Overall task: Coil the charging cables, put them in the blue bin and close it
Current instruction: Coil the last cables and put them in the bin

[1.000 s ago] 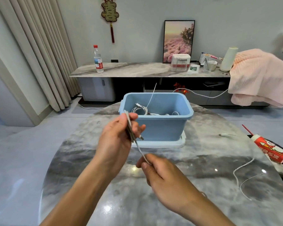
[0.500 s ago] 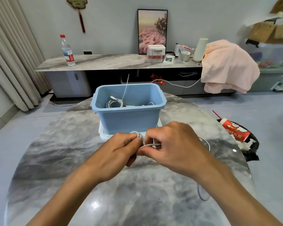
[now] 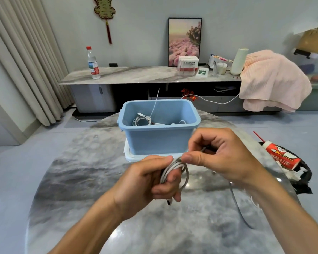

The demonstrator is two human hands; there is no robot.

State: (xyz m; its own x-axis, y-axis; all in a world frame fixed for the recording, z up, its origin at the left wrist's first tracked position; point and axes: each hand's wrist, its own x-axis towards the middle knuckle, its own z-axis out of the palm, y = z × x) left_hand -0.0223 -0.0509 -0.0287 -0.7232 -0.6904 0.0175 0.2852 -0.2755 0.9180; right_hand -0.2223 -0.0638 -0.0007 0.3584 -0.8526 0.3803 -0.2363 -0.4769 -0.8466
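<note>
A blue bin [image 3: 159, 139] stands open on the round marble table [image 3: 81, 180], resting on its pale lid [image 3: 130, 157]. Several white coiled cables [image 3: 142, 120] lie inside it. In front of the bin my left hand [image 3: 151, 177] grips a grey-white cable [image 3: 174, 170] wound in loops around its fingers, a dark plug hanging below. My right hand [image 3: 222, 154] pinches the same cable just right of the loops. The cable's loose tail [image 3: 237, 204] trails down over the table under my right forearm.
A red and white cup [image 3: 283, 156] lies on a dark bag at the table's right edge. Behind the table stands a low sideboard [image 3: 136, 75] with a water bottle [image 3: 93, 63], a picture, boxes and a pink cloth [image 3: 272, 79]. Curtains hang at the left.
Both hands came together in front of the bin. The cable, held stretched between them a second ago, is now wound in several loops on my left hand. The view shifted.
</note>
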